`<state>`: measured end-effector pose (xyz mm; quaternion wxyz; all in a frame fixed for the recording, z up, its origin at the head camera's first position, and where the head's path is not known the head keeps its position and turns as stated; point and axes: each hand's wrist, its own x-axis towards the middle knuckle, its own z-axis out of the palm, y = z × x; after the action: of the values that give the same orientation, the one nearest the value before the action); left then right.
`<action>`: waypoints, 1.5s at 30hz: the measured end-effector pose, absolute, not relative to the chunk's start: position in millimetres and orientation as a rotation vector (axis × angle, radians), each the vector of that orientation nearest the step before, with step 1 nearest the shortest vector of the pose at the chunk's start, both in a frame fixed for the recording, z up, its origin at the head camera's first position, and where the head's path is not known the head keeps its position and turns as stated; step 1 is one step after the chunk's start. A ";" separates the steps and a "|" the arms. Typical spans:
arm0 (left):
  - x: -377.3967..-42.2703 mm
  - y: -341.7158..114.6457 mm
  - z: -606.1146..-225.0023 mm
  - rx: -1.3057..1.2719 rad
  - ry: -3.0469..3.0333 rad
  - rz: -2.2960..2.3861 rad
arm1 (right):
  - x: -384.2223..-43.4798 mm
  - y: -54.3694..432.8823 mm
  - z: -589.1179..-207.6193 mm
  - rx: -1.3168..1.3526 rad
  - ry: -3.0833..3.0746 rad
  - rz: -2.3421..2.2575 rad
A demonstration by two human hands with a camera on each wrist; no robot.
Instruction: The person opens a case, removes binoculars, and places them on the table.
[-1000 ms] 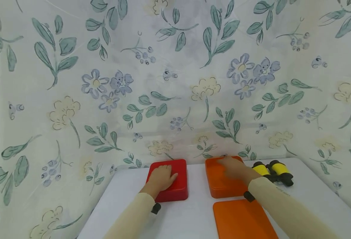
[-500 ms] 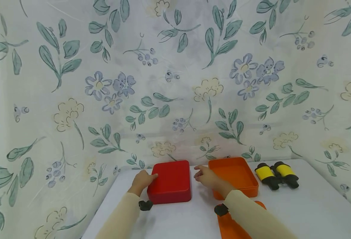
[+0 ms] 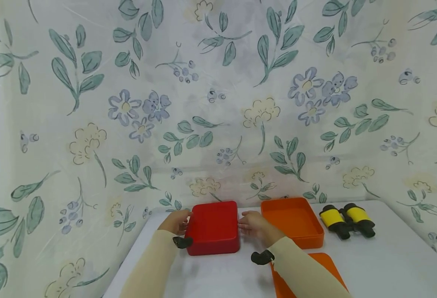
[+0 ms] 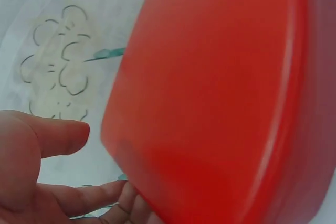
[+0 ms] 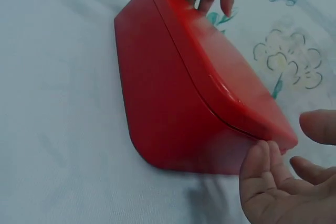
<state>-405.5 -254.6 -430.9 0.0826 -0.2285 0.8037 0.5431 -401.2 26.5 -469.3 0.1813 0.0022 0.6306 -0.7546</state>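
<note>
A red box with its lid on stands at the middle of the table; a thin seam runs below the lid in the right wrist view. At its left side is my left hand, fingertips against the side under the lid's edge and thumb held apart. My right hand is at the opposite side. In the right wrist view, its fingertips touch the box near the seam, while the thumb stands off it. Neither hand wraps round the box.
Right of the red box is an orange box without a lid. In front of it lies a flat orange lid, partly hidden by the right sleeve. Yellow and black binoculars stand farther right. A floral cloth hangs behind the white table.
My left hand has shifted from the red box's top to its left side. The right hand has come left from the orange box to the red box's right side.
</note>
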 end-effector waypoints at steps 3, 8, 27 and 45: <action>-405.9 -254.3 -425.4 -0.714 2.371 1.626 | -401.4 22.9 -467.6 0.069 1.800 -2.122; -405.2 -251.6 -421.5 -0.733 2.326 1.669 | -401.0 17.0 -465.9 0.160 1.950 -2.069; -400.6 -248.5 -416.5 -0.796 2.248 1.752 | -406.4 10.9 -467.6 0.128 2.021 -2.031; -389.0 -259.4 -410.6 -0.486 2.360 1.644 | -398.7 21.9 -469.2 0.013 1.924 -2.045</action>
<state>-389.0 -259.4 -410.6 0.1122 -0.1655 0.8041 0.5599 -398.7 21.9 -469.2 0.1663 0.0045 0.6756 -0.7183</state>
